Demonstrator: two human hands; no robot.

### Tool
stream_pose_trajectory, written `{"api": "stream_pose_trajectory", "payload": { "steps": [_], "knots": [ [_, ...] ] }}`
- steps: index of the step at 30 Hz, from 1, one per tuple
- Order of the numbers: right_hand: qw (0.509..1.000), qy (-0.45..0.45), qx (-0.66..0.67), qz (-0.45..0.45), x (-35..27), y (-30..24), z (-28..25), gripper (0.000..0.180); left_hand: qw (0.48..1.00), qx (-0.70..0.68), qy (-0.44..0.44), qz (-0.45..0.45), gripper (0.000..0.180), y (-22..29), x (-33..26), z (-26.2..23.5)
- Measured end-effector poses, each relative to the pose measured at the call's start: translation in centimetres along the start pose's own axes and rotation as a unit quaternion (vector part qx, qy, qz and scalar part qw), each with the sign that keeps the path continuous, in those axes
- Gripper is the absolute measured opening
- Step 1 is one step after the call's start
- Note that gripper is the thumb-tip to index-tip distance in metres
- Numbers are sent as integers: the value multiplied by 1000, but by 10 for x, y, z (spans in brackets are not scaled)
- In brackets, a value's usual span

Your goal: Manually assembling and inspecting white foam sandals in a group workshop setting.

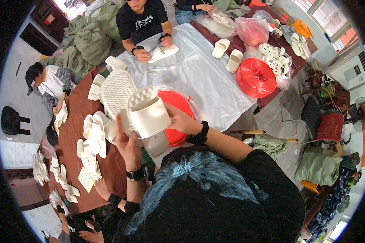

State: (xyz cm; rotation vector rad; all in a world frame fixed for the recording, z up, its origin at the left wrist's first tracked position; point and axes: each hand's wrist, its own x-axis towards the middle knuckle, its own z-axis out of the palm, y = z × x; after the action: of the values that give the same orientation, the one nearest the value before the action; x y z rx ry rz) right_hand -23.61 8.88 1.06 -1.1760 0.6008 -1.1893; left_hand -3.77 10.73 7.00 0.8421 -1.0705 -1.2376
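A pair of off-white slide sandals [118, 87] is held up in front of my chest, with their textured footbeds and a wide strap showing. My right hand [181, 119] grips the strap side, its fingers partly hidden behind the sandal. Against the lower left side, my left hand [128, 150] also holds the pair, thumb and fingers around the edge. Below the strap a greyish toe end [155, 144] sticks out. Behind the sandals stands a red round tub [178, 139], partly covered by them.
Several white slides [95, 135] lie on the brown cloth [115, 170] at left. Clear plastic sheeting [207, 85] covers the table ahead. A co-worker [142, 24] handles a white slide [163, 52] across it. A red plastic-wrapped bundle [256, 78] sits right, beside white clogs [275, 60].
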Motion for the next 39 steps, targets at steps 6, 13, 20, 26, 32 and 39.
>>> {"api": "stream_pose_trajectory", "payload": {
  "steps": [6, 13, 20, 26, 32, 39],
  "knots": [
    [992, 114, -12, 60, -20, -10, -17, 49, 993, -56, -30, -95, 80, -34, 3, 21],
    [975, 207, -77, 0, -20, -26, -20, 49, 955, -96, -88, -268, 76, -79, -7, 22],
    [985, 63, -158, 12, -10, -11, 6, 62, 950, 12, -100, -297, 42, -117, -8, -14],
    [974, 37, -220, 28, -16, 22, -9, 64, 933, 136, -49, -328, 41, -97, -7, -64],
    [935, 7, -355, 1, -14, 39, -17, 58, 915, 388, 2, -108, 55, -70, 3, -43],
    [908, -15, -419, 7, -16, 29, -19, 48, 807, 572, -135, 61, 94, -69, -8, 0]
  ]
}}
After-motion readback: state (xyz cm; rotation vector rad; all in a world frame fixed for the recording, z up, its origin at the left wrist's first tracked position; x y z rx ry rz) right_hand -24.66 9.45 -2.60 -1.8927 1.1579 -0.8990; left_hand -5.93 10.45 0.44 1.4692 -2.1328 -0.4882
